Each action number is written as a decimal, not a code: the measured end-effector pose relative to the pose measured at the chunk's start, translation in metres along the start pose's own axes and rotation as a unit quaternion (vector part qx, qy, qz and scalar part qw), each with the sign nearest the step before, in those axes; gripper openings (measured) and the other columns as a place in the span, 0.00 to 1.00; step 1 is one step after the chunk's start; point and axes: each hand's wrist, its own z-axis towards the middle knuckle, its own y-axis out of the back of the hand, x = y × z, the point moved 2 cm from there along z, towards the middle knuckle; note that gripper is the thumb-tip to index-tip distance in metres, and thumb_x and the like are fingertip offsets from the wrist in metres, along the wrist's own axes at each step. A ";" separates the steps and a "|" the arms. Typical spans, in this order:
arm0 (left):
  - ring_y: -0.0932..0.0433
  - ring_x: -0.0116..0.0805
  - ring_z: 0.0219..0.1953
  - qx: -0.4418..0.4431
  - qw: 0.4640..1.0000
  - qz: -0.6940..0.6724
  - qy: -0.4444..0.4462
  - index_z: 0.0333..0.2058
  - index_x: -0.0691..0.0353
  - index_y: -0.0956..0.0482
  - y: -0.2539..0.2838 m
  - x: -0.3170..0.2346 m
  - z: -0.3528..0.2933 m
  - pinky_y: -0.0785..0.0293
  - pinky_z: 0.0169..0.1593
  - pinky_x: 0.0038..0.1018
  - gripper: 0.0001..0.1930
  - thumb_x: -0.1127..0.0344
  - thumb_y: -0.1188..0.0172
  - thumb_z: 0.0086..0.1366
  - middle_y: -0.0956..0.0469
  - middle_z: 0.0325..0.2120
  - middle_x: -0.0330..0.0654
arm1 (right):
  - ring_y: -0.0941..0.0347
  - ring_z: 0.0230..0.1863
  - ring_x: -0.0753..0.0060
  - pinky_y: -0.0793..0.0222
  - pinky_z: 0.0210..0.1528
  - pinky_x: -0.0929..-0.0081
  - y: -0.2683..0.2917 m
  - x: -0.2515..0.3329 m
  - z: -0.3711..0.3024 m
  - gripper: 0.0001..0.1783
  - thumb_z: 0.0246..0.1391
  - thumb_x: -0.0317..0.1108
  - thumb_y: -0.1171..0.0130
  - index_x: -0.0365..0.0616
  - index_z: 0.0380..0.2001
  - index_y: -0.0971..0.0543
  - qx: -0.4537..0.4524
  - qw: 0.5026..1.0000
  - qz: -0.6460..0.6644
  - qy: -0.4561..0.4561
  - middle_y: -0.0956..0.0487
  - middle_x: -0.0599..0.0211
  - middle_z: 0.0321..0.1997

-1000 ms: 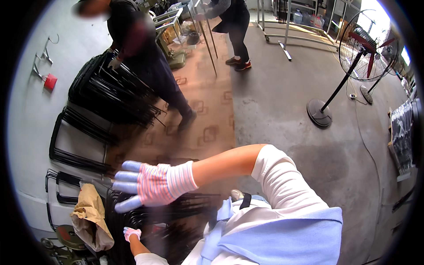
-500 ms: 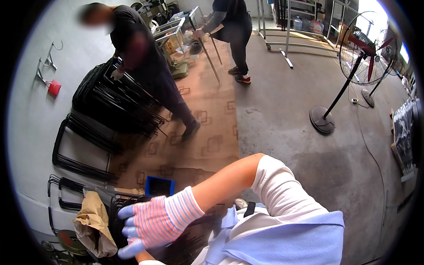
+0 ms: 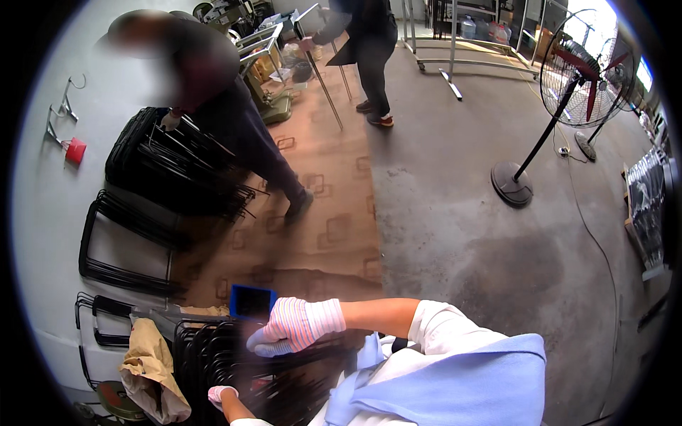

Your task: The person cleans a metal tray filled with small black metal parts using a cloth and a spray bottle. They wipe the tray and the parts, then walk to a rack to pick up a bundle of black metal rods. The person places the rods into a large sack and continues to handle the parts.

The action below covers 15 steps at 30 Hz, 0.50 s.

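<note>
My right hand (image 3: 297, 329), in a striped glove with light blue fingertips, hovers over the near stack of bent black metal tube frames (image 3: 206, 355). Its fingers are curled and pressed together; whatever lies within them is hidden. Lower down, my left hand (image 3: 224, 395) is at the same stack, also gloved and seen only in part. Its fingers look closed, and I cannot make out what they hold. Just beyond my right hand sits a blue bin (image 3: 253, 290). A crumpled brown paper sack (image 3: 150, 369) stands left of the stack.
More black tube frames (image 3: 128, 241) lean along the left wall. A co-worker (image 3: 234, 128) bends over a larger pile of frames (image 3: 153, 153); another person (image 3: 373, 64) stands at a metal table frame. A pedestal fan (image 3: 513, 183) stands right, its cable (image 3: 586, 227) across the floor.
My right hand has moved right, and its spread fingers have curled in. The left hand, mostly covered before, now shows beside the frames. The whole view has shifted slightly.
</note>
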 end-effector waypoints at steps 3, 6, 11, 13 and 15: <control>0.24 0.17 0.33 0.027 0.999 -0.016 0.040 0.28 0.36 0.22 -0.011 0.005 0.010 0.30 0.36 0.20 0.07 0.52 0.49 0.54 0.23 0.27 0.20 | 0.32 0.18 0.53 0.34 0.20 0.72 0.009 -0.001 -0.007 0.12 0.52 0.41 0.46 0.48 0.35 0.22 -0.021 0.996 0.069 -0.048 0.26 0.58 0.17; 0.25 0.18 0.34 0.011 1.000 0.001 0.023 0.26 0.36 0.23 -0.001 0.008 -0.011 0.30 0.38 0.20 0.06 0.51 0.47 0.52 0.24 0.26 0.20 | 0.29 0.19 0.67 0.33 0.26 0.77 0.009 -0.004 -0.016 0.16 0.54 0.46 0.49 0.45 0.34 0.22 -0.011 0.970 0.179 -0.161 0.24 0.60 0.21; 0.25 0.18 0.33 -0.029 1.000 -0.005 0.001 0.23 0.36 0.23 0.027 0.022 -0.056 0.29 0.34 0.21 0.04 0.50 0.44 0.48 0.25 0.24 0.20 | 0.30 0.21 0.78 0.34 0.29 0.78 0.009 0.005 -0.024 0.17 0.54 0.43 0.48 0.41 0.39 0.23 0.005 0.939 0.256 -0.228 0.22 0.57 0.28; 0.25 0.18 0.31 -0.056 0.998 0.018 -0.019 0.22 0.36 0.23 0.035 0.010 -0.048 0.29 0.31 0.21 0.05 0.50 0.43 0.47 0.25 0.24 0.19 | 0.36 0.17 0.77 0.35 0.26 0.78 0.014 0.008 -0.026 0.17 0.54 0.43 0.47 0.40 0.35 0.22 -0.017 0.948 0.232 -0.219 0.21 0.58 0.28; 0.25 0.18 0.30 -0.047 0.997 0.055 -0.011 0.22 0.36 0.24 -0.013 0.015 -0.004 0.30 0.32 0.20 0.05 0.50 0.43 0.47 0.25 0.24 0.19 | 0.40 0.15 0.76 0.36 0.23 0.79 0.005 0.019 -0.014 0.17 0.54 0.44 0.47 0.39 0.31 0.21 -0.004 0.952 0.242 -0.189 0.22 0.58 0.27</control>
